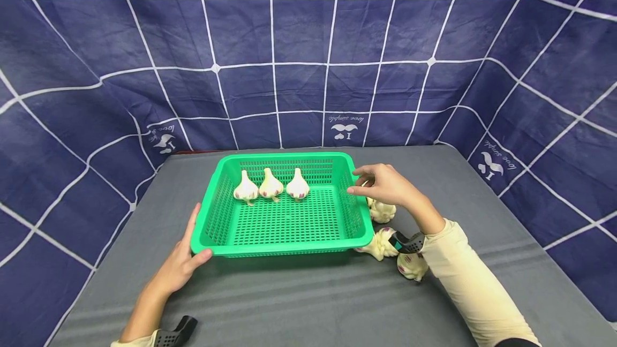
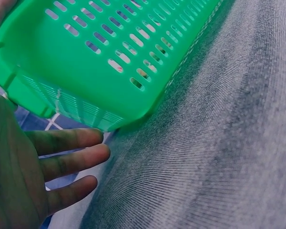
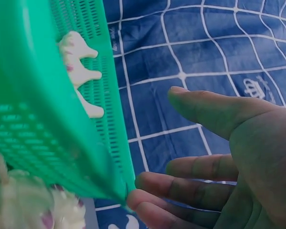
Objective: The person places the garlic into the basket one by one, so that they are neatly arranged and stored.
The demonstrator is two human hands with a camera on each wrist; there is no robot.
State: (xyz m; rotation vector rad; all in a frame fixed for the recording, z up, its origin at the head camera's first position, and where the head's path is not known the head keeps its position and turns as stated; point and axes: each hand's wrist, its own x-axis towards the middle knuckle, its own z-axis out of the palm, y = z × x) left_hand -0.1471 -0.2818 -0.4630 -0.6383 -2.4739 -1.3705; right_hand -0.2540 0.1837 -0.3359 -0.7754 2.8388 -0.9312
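Note:
A green plastic basket (image 1: 284, 249) with slotted walls stands on the grey cloth. Inside it, toward the back left, three white garlic bulbs sit in a row: left (image 1: 246, 190), middle (image 1: 271, 187) and right (image 1: 298, 187). My left hand (image 1: 179, 265) is at the basket's front left corner, its fingers stretched along the outside and thumb near the rim. Beside the right rim, my right hand (image 1: 385, 183) has loosely bent fingers and nothing between thumb and fingertips. Whether either hand touches the rim is hard to tell. The right wrist view also shows the garlic bulbs (image 3: 81, 74) through the basket's open top.
More garlic lies outside the basket's right side, under my right forearm: a bulb (image 1: 383, 212) by the wall, a cluster (image 1: 381, 244) and a bulb (image 1: 412, 266) nearer me. Blue checked cloth (image 1: 303, 90) rises behind and at both sides of the grey table surface (image 1: 289, 304).

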